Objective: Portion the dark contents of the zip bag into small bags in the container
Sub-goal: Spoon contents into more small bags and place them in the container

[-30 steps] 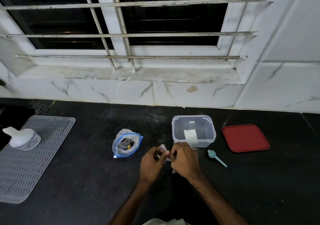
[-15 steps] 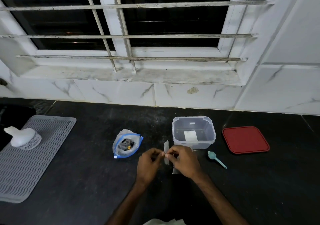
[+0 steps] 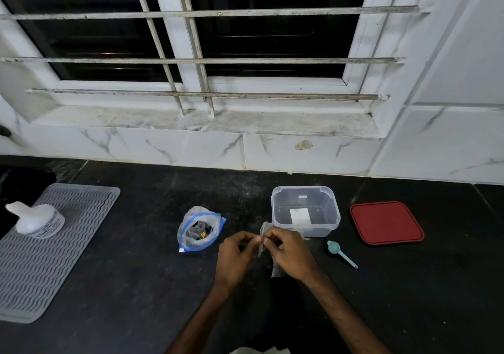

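A blue-rimmed zip bag with dark contents stands open on the black counter. Right of it sits a clear plastic container with one small white bag lying inside. In front of the container, my left hand and my right hand both pinch a small clear bag between their fingertips, held just above the counter. A teal measuring scoop lies to the right of my right hand.
The container's red lid lies flat at the right. A grey ribbed mat at the left carries a white lidded jar. A tiled wall and barred window sill run along the back of the counter.
My hands have stayed in front of the container and keep working the small clear bag; its top now stands up between the fingertips instead of lying folded.
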Demonstrator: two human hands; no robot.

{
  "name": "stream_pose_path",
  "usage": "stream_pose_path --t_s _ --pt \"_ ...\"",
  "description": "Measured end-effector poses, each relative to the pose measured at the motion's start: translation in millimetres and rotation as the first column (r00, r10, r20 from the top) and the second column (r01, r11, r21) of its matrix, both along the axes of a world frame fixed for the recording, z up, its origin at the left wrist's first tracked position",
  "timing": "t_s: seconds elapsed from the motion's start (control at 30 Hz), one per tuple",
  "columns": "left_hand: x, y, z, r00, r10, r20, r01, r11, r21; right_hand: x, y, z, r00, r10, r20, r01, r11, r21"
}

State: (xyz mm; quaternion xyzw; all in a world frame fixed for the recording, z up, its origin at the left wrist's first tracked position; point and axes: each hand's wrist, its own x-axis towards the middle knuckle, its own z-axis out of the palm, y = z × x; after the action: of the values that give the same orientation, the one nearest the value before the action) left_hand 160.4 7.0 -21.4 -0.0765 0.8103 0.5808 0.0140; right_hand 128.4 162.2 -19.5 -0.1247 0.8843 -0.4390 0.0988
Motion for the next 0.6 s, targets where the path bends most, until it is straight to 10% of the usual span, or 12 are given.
stream_pose_path --t_s 0.17,0.33,0.6 --pt "-1.4 -3.3 -2.4 0.999 0.002 0.053 0.0 0.999 -0.032 5.5 -1.1 4.7 0.999 0.038 -0.028 -0.036 0.997 0.067" --pt "-3.0 -12.0 0.9 0.998 0.065 -0.016 -0.066 0.911 -0.407 2.3 3.4 11.4 0.984 -0.105 -0.142 0.132 0.971 0.197" --pt "-4.1 3.8 7.0 1.0 0.013 -0.016 -0.019 0.904 -0.428 5.4 -6.3 18.6 0.968 0.017 -0.252 0.05 0.966 0.254"
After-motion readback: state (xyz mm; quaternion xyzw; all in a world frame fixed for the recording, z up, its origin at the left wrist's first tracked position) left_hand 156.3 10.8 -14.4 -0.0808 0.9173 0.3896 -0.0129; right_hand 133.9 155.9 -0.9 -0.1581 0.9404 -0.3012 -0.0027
